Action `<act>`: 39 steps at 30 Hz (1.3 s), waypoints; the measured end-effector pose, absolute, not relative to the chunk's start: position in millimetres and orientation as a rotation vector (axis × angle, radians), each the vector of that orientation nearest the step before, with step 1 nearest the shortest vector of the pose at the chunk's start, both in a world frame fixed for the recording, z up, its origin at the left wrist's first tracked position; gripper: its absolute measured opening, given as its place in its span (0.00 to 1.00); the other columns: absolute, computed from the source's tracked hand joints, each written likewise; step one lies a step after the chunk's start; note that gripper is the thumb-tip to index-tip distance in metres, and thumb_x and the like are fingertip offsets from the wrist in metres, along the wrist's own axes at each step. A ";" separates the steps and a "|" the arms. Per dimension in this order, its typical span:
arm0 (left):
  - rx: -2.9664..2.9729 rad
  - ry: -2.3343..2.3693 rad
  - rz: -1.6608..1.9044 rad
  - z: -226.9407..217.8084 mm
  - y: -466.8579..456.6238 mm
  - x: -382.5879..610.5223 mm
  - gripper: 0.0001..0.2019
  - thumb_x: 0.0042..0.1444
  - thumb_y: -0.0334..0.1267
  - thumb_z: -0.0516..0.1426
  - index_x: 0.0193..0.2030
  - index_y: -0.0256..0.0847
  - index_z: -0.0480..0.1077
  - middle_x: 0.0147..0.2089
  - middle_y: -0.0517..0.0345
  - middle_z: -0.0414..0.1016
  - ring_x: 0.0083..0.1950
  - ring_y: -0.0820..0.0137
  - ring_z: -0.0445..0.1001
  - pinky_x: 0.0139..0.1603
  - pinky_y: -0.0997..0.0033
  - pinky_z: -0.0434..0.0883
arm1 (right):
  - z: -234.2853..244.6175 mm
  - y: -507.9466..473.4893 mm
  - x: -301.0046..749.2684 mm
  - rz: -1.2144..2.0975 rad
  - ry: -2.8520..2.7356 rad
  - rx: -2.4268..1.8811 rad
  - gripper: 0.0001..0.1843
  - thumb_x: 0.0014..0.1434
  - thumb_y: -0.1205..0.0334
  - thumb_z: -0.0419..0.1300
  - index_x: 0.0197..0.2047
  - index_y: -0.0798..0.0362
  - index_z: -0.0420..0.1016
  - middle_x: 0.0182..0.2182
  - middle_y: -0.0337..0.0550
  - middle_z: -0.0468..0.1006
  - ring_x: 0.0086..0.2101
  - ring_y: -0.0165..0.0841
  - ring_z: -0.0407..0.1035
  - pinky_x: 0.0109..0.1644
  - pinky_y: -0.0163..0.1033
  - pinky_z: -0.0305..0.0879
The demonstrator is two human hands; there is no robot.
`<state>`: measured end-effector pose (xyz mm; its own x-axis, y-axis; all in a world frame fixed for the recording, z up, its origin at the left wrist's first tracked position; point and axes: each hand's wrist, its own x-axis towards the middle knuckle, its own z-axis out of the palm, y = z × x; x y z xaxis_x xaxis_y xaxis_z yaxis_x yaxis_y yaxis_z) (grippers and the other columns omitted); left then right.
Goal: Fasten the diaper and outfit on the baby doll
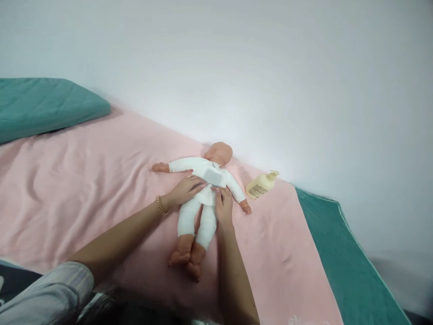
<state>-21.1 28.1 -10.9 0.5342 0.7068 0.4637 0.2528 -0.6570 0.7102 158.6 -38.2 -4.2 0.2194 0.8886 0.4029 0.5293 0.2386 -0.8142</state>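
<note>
A baby doll (199, 194) in a white suit lies on its back on a pink sheet (101, 180), head toward the wall. My left hand (184, 189) rests flat on the doll's belly with fingers stretched out, a gold bracelet on the wrist. My right hand (223, 205) is at the doll's right hip, fingers pinched on the lower edge of the white suit by a folded white patch (214, 176) on the chest.
A cream pump bottle (260, 185) lies on its side beside the doll's arm, near the wall. A teal pillow (43, 106) sits at the far left. The teal mattress (341, 253) shows past the sheet's right edge. The white wall runs close behind.
</note>
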 end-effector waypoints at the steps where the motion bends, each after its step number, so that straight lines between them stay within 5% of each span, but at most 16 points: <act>1: 2.168 0.785 1.051 -6.8 30.9 -18.7 0.17 0.68 0.46 0.48 0.43 0.40 0.74 0.44 0.54 0.80 0.47 0.62 0.75 0.54 0.58 0.68 | -1.8 -33.4 160.1 0.417 -1.408 -1.426 0.18 0.64 0.54 0.51 0.34 0.53 0.79 0.35 0.46 0.81 0.41 0.39 0.72 0.50 0.44 0.64; 4: 2.115 0.864 1.163 3.5 40.2 -8.1 0.20 0.70 0.46 0.44 0.38 0.40 0.74 0.41 0.53 0.80 0.45 0.61 0.75 0.50 0.59 0.69 | 3.7 -15.0 164.4 0.360 -1.311 -1.430 0.23 0.66 0.51 0.46 0.34 0.55 0.77 0.31 0.45 0.79 0.34 0.37 0.71 0.43 0.41 0.65; 10: 2.132 0.919 1.236 12.3 61.9 17.2 0.17 0.69 0.44 0.45 0.45 0.39 0.73 0.48 0.51 0.78 0.52 0.61 0.72 0.59 0.58 0.65 | 7.2 17.4 168.1 0.282 -1.334 -1.427 0.19 0.65 0.53 0.48 0.39 0.54 0.77 0.42 0.49 0.79 0.45 0.38 0.69 0.53 0.43 0.62; 20: 2.208 1.000 1.050 -3.0 84.4 21.4 0.20 0.69 0.45 0.46 0.35 0.38 0.74 0.40 0.49 0.80 0.44 0.58 0.75 0.50 0.57 0.68 | -5.2 38.0 175.0 0.395 -1.509 -1.531 0.15 0.61 0.56 0.53 0.28 0.53 0.75 0.31 0.45 0.80 0.33 0.37 0.70 0.42 0.41 0.63; 32: 2.137 0.906 1.259 -8.5 74.2 16.1 0.16 0.69 0.41 0.48 0.45 0.39 0.76 0.50 0.52 0.80 0.55 0.61 0.73 0.61 0.57 0.65 | -5.6 27.2 168.3 0.180 -1.529 -1.464 0.12 0.63 0.63 0.51 0.40 0.53 0.77 0.41 0.48 0.78 0.47 0.39 0.68 0.56 0.44 0.61; 39: 2.195 1.018 1.157 -7.2 78.2 19.1 0.16 0.67 0.39 0.47 0.43 0.38 0.76 0.47 0.49 0.80 0.51 0.59 0.74 0.58 0.53 0.67 | -8.8 31.8 169.8 0.210 -1.562 -1.525 0.13 0.63 0.64 0.50 0.39 0.53 0.77 0.41 0.47 0.80 0.46 0.40 0.69 0.56 0.46 0.61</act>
